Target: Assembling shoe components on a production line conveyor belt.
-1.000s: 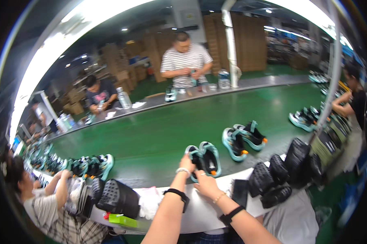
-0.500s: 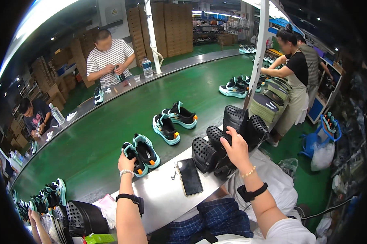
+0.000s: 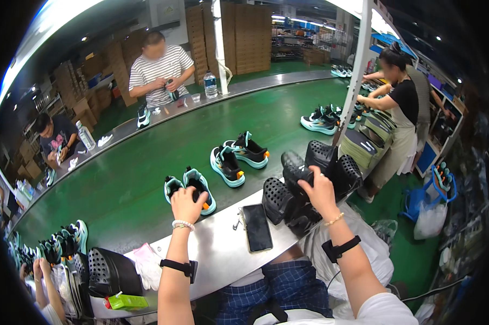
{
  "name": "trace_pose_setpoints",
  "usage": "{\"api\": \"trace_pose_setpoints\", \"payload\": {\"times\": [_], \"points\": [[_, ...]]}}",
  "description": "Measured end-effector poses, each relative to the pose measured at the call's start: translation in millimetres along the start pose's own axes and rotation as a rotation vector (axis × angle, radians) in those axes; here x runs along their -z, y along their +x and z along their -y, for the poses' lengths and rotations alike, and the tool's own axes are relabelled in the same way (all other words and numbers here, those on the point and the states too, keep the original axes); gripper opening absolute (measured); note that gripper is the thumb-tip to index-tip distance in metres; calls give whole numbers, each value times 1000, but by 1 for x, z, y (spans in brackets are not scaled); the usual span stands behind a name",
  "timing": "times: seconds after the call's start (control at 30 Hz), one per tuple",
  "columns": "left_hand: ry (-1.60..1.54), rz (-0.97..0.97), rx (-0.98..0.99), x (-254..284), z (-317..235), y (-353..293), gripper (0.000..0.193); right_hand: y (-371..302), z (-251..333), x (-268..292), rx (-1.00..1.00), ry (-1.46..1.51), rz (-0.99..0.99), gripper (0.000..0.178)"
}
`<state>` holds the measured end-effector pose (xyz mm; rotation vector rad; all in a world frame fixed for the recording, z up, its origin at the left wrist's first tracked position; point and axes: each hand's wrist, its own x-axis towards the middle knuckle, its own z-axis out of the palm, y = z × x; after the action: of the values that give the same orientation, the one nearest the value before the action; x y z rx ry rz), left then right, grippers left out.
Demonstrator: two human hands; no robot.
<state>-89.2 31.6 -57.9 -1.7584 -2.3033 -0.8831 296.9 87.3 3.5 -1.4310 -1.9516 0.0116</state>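
My left hand (image 3: pixel 189 205) is over the heels of a black-and-turquoise sneaker pair, in front of the left sneaker (image 3: pixel 172 184) and the right sneaker (image 3: pixel 196 177). Its fingers look spread, and whether they touch the shoes is unclear. Thumb and index finger apart, my right hand (image 3: pixel 319 190) is beside a blurred, tilted black perforated clog-like piece (image 3: pixel 295 166). I see no firm grip on it. Similar pieces stand around it, one on the left (image 3: pixel 277 196) and one behind (image 3: pixel 320 154). A second sneaker pair (image 3: pixel 226 167) sits farther along the green belt.
A phone (image 3: pixel 256 227) lies on the metal ledge (image 3: pixel 223 260). A white post (image 3: pixel 357 76) rises behind the black pieces. Co-workers (image 3: pixel 160 73) sit across the green belt (image 3: pixel 131 168); others stand at right. A green carton (image 3: pixel 128 302) and black clog-like piece (image 3: pixel 113 273) are at lower left.
My left hand has shifted from the left sneaker towards the right one's heel. The clog-like piece by my right hand has risen and tilted. The whole view has turned slightly.
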Motion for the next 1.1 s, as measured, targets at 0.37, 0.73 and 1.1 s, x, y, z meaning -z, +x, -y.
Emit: {"api": "trace_pose_setpoints", "payload": {"times": [0.37, 0.73, 1.1], "points": [[107, 170, 36, -18, 28, -24, 45, 33, 196, -90, 339, 237, 476, 37], [130, 50, 19, -20, 43, -34, 37, 52, 271, -199, 473, -121, 436, 29], [94, 93, 25, -21, 55, -32, 38, 42, 275, -276, 129, -94, 596, 14]]}}
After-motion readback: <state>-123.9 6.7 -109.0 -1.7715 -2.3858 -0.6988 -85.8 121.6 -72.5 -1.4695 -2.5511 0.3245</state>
